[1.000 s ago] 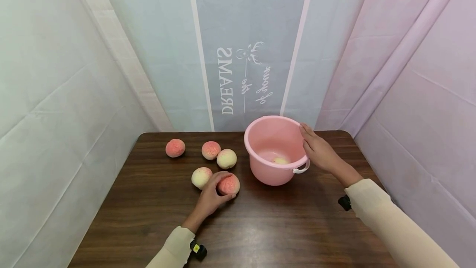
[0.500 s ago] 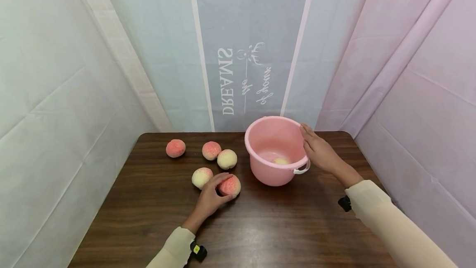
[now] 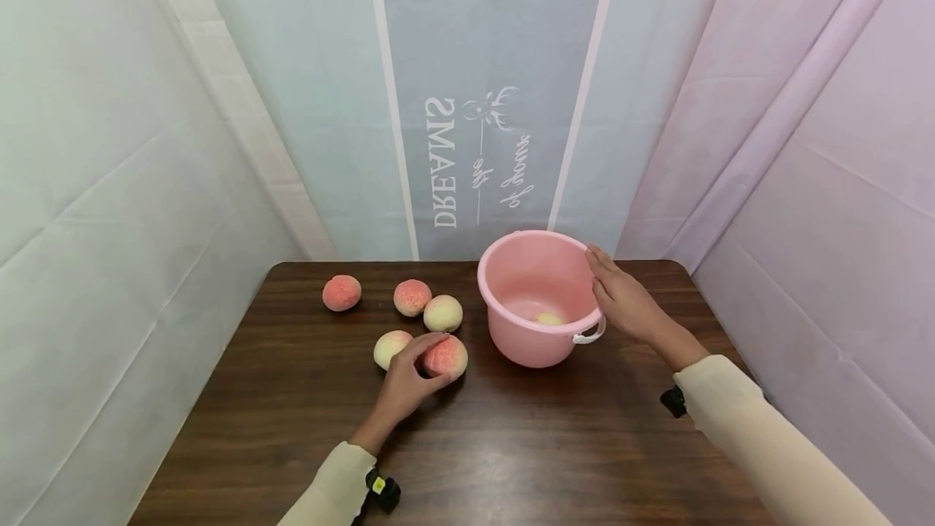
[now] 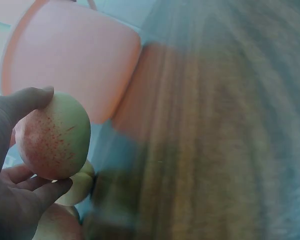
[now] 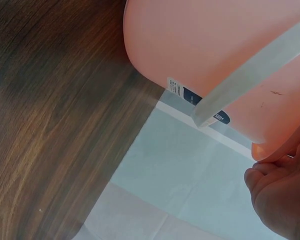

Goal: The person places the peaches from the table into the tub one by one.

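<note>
Left hand (image 3: 409, 377) grip clamped round peach (image 3: 447, 358), outside bucket (image 3: 529, 341), left of it. Right hand (image 3: 626, 303) at bucket rim; clamped or merely resting, cannot tell. Progress looks early: one pale peach (image 3: 548, 319) visible inside, more possibly hidden; four other peaches (image 3: 442, 313) left on table (image 3: 548, 445).

Count at this moment. Bucket (image 3: 533, 346): 1, bearing 1 white handle (image 5: 255, 75) and 1 label (image 5: 191, 96). Inside it: 1 pale thing (image 3: 548, 318), partly hidden, apparently a peach. Outside it: 5 peaches, being 1 held peach (image 3: 447, 357) and 4 loose peaches (image 3: 442, 313) on the desk (image 3: 511, 445). Desks: 1. Hands: 2, one left hand (image 3: 405, 381) and one right hand (image 3: 628, 304). Sleeves (image 3: 774, 428): 2. Black wrist devices (image 3: 385, 490): 2.
</note>
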Motion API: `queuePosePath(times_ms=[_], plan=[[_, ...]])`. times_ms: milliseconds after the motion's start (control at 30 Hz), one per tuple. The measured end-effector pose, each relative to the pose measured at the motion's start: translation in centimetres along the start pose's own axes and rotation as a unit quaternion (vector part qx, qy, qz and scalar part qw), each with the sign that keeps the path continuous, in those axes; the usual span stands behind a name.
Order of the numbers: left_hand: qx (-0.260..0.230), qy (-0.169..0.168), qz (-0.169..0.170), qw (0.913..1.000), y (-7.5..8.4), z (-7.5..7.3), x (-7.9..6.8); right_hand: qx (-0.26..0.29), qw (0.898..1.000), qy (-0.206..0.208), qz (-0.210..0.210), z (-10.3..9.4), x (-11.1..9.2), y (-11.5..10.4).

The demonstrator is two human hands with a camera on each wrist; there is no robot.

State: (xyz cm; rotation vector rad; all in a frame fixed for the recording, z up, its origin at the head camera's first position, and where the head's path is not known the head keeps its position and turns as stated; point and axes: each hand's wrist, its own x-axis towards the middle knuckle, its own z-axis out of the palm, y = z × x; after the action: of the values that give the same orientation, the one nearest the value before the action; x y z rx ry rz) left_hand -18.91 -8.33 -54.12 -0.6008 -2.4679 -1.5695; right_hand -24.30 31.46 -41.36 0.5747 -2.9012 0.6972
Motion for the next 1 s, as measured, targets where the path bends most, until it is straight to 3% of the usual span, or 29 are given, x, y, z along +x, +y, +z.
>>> queuePosePath(times_ms=[633,1000], plan=[[-0.03,0.009,-0.014,0.9994,2.2,-1.5,1.8,0.0,1.0,-0.001,-0.004,-0.2,0.2,0.1],[-0.009,0.015,-0.029,0.9994,3.6,-2.5,3.0,0.002,1.0,0.007,-0.016,-0.3,0.1,0.1]])
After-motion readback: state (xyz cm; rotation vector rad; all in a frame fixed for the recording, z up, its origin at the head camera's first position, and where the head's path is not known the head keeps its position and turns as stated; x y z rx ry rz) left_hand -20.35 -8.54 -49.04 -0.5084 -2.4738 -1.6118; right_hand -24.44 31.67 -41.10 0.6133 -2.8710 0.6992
